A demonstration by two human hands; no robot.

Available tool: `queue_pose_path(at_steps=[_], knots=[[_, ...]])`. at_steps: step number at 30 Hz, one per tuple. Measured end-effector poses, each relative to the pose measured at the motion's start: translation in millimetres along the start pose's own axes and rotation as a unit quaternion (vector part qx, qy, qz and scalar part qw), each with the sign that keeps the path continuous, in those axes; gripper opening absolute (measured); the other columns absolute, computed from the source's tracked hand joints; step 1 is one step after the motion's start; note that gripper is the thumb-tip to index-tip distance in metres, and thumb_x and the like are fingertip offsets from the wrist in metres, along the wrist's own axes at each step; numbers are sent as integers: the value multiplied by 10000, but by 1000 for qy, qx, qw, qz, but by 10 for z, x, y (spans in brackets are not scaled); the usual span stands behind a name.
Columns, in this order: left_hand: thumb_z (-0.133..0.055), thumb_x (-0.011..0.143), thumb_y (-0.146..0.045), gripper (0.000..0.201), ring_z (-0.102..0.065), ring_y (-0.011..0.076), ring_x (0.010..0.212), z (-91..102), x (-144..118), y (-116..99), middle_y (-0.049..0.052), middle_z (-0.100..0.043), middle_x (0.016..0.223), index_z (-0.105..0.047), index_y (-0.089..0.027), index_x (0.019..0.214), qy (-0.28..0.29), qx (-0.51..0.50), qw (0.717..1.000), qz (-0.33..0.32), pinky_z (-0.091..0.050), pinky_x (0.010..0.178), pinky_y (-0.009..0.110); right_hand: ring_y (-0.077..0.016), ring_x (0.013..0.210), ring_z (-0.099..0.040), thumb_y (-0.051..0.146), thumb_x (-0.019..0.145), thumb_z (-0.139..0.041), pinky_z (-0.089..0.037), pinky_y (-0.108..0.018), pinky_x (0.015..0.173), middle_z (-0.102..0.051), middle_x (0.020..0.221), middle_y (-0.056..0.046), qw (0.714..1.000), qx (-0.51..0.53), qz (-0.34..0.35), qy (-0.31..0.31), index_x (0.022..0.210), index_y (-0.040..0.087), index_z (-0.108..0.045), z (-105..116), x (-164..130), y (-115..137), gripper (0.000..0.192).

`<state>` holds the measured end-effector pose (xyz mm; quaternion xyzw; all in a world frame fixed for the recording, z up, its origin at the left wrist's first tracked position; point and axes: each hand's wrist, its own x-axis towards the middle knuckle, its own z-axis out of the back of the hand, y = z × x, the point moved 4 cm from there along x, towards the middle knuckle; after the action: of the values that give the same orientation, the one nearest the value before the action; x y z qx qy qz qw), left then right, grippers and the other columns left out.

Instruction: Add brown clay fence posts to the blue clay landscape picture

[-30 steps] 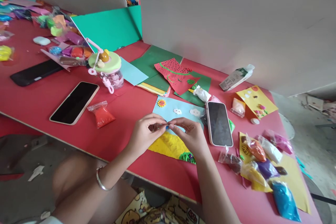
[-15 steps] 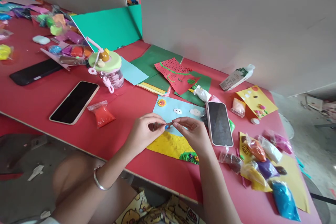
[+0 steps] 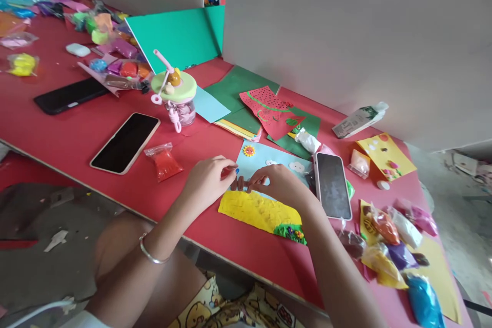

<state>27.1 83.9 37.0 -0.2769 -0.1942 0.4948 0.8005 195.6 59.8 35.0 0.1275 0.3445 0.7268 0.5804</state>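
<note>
Red tabletop [image 3: 77, 133] fills the view, backed by grey partition boards [image 3: 346, 36], with one green card sheet [image 3: 177, 36] propped against them. Three phones lie face up on it: a black one [image 3: 71, 96] far left, one in a pale case [image 3: 126, 142] nearer the person, and a third [image 3: 332, 185] just right of the hands. One light-blue craft card [image 3: 277, 160] lies at the table's near edge, carrying one sun, two white clouds, a yellow clay strip [image 3: 257, 210] along its near side and a green clump with tiny flowers [image 3: 291, 231] at that strip's right end. One red watermelon cutout [image 3: 269, 107] rests on the stack of green sheets behind it. One jar with a green lid [image 3: 175, 93] stands left of that stack, one red clay bag [image 3: 164, 163] lies left of the hands, and a cluster of clay bags [image 3: 392, 246], too bunched to count, sits at far right. Both hands hover low over the card, fingertips nearly meeting: the left hand [image 3: 209, 182], wrist bangled, curls in, the right hand [image 3: 279, 184] arches palm down, and between them they pinch small brown clay pieces [image 3: 240, 183] at the yellow strip's upper edge.
</note>
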Motion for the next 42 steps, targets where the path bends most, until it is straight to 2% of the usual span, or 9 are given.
queue_pose_path(at_steps=[11,15,18,24,29,32,36,39,42], knots=[[-527,867,-222,221,-667,206,832,-21,-28,9,61,-702,945,-691,-190,1011,24,15,1000,-2,-495,729,289,-152,680,-656,157,781,-555,-472,-255,621,-733,732,50,1000,-12,17,-8,697,290,-737,20,23,28,241],[-580,817,-129,211,-637,212,899,-96,-39,-37,48,-704,922,-698,-210,973,73,43,994,-65,-490,759,296,-157,662,-656,168,776,-555,-475,-260,608,-731,716,39,1000,-15,21,-13,699,279,-737,35,42,34,227],[-621,775,-87,230,-609,221,950,-149,-48,-46,51,-700,930,-703,-214,949,88,80,989,-90,-487,789,308,-156,665,-657,179,774,-566,-477,-258,616,-731,709,36,1000,-15,18,-15,694,274,-736,28,67,45,211],[-683,758,-137,218,-589,228,972,-183,-57,-38,51,-684,957,-694,-213,962,89,103,986,-92,-482,796,316,-143,624,-645,139,759,-552,-457,-236,574,-713,660,33,1000,-22,4,3,691,267,-741,2,106,37,238],[-677,761,-133,208,-593,219,949,-180,-67,-53,49,-676,928,-692,-212,953,95,95,987,-86,-486,777,302,-144,653,-641,136,756,-563,-452,-241,599,-707,678,25,999,-40,12,13,707,257,-728,-26,145,26,210],[-626,781,-86,217,-599,213,954,-161,-78,-60,46,-678,936,-689,-215,943,89,84,989,-83,-488,764,292,-155,688,-640,182,764,-612,-454,-253,617,-695,723,10,998,-59,-12,-16,869,239,-714,-22,136,9,157],[-523,826,-39,276,-611,201,951,-134,-99,-65,37,-682,976,-688,-227,943,80,75,991,-77,-483,742,283,-195,832,-629,123,811,-539,-470,-294,677,-667,932,-56,981,-170,-30,-88,1164,223,-618,-56,-44,42,375],[-489,843,-33,321,-609,195,960,-149,-119,-85,34,-677,1025,-693,-240,980,80,93,988,-97,-477,765,286,-263,973,-570,60,796,-467,-482,-366,761,-615,1075,-116,950,-283,-15,-131,1288,209,-542,-210,-292,144,519],[-475,855,-41,355,-599,194,967,-188,-142,-111,40,-661,1079,-685,-250,1052,80,120,982,-119,-475,790,299,-291,969,-537,87,792,-460,-487,-425,786,-588,1142,-139,935,-321,-27,-147,1338,183,-491,-431,-514,243,556]])
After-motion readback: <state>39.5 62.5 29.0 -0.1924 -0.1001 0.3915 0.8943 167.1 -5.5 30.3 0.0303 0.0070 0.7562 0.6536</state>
